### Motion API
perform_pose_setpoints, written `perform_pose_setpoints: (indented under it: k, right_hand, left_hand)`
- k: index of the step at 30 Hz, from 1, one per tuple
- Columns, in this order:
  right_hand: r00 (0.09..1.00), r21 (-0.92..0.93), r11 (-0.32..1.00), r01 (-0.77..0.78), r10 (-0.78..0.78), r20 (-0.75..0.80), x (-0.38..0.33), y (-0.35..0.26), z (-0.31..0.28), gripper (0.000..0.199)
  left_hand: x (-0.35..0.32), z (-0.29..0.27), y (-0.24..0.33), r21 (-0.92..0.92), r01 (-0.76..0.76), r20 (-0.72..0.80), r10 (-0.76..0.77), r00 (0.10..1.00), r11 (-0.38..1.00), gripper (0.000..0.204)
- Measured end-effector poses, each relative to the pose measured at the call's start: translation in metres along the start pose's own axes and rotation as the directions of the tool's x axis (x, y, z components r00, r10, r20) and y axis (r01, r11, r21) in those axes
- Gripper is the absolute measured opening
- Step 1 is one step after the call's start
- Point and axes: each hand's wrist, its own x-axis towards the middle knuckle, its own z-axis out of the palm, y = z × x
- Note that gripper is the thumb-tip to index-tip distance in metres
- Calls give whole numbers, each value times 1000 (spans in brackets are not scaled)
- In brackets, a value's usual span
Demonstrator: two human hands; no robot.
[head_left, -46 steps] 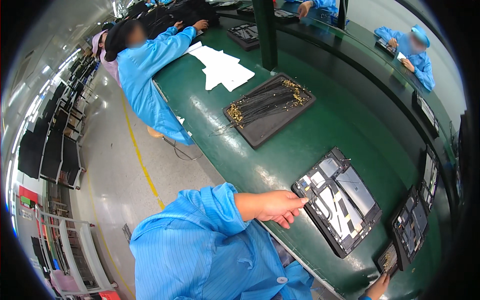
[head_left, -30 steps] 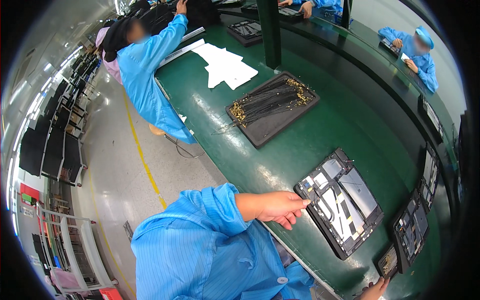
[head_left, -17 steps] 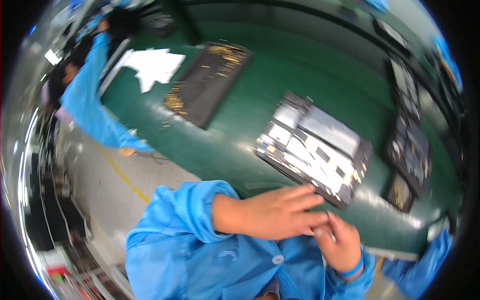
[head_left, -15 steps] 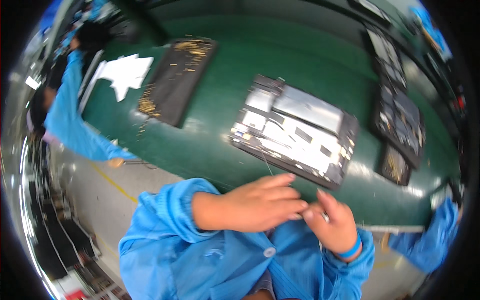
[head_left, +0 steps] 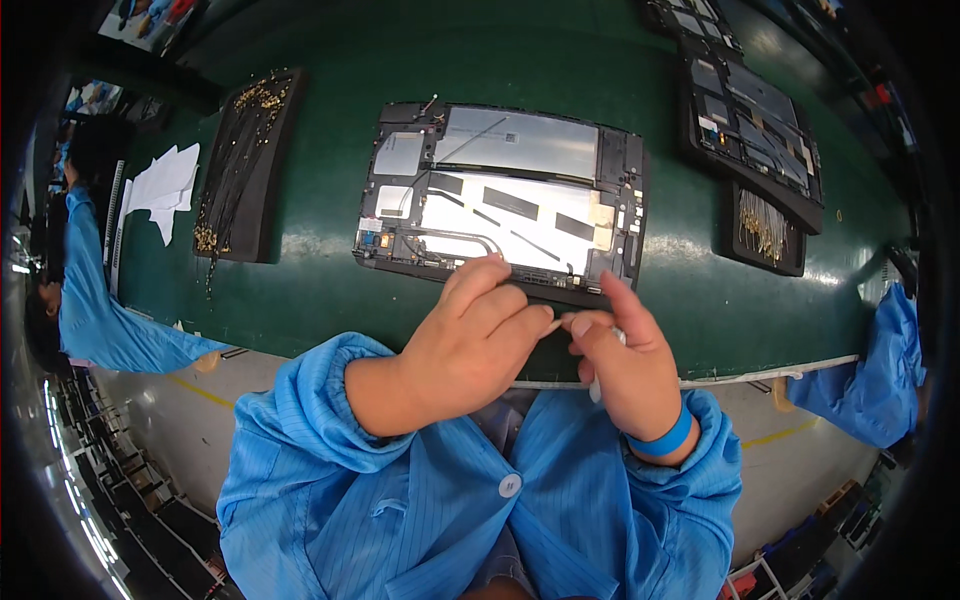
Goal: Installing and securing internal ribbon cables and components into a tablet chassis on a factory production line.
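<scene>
An opened tablet [head_left: 520, 204], its silver battery and dark inner parts exposed, lies in front of me. My left hand [head_left: 465, 335] is closed at its near edge. The fingertips meet the end of a thin dark cable [head_left: 460, 236] that curves over the tablet's lower left part. Just to the right, my right hand [head_left: 635, 365] curls round a slim whitish tool [head_left: 596, 389], mostly hidden by the fingers. Its thumb and index finger come close to the left hand's fingers; whether something small lies between them I cannot tell.
At left, a dark foam tray [head_left: 265, 190] holds thin black cables with gold ends, beside white paper scraps [head_left: 165, 188]. More opened tablets [head_left: 755, 130] are stacked at right, above another tray of cables [head_left: 765, 235]. Blue-sleeved people sit at both sides of the green table [head_left: 330, 160].
The view has shifted, so tablet and trays appear further left. My left hand's fingertips have come up to the tablet's near edge. The right hand stays beside it, still holding the whitish tool.
</scene>
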Motion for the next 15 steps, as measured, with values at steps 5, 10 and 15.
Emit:
perform_pose_setpoints:
  k: [5,10,15]
  right_hand:
    - [964,225,963,148,-90,-251,17,-13,1,52]
    - [871,120,902,416,-356,-340,37,-12,3,53]
    - [732,-124,813,569,-569,-375,47,3,12,50]
  left_hand:
    - [6,9,-16,205,14,-12,-12,1000,979,23]
    - [7,16,-27,192,52,35,-60,998,980,17]
    - [11,12,-26,171,83,89,-99,991,982,20]
